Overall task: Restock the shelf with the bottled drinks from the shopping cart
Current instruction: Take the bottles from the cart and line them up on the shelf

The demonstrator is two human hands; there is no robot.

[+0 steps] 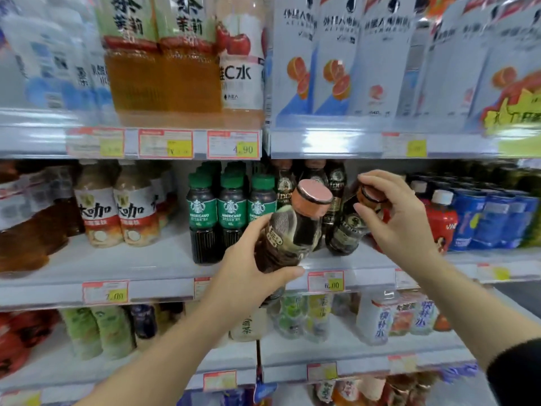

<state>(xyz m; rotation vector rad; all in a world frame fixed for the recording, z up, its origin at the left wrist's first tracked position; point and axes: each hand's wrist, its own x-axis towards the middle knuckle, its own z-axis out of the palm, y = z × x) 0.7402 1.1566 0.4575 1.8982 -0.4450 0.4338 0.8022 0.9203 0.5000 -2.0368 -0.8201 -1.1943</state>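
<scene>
Bottle (288, 232) gripped round the body in my left hand (248, 265), cap tilted up-right; my right hand (401, 218) pinches the cap of a second bottle (347, 230), leaning rightward on the shelf (360, 259).

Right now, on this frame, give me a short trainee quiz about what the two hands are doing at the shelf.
1. True or false: the left hand holds the pink-capped bottle by its body.
2. The right hand grips the second bottle by: A) its base, B) its cap, C) its label.
3. Fill in: the green-capped bottles stand to the ____ of the pink-capped bottle.
Key: 1 true; 2 B; 3 left.
</scene>
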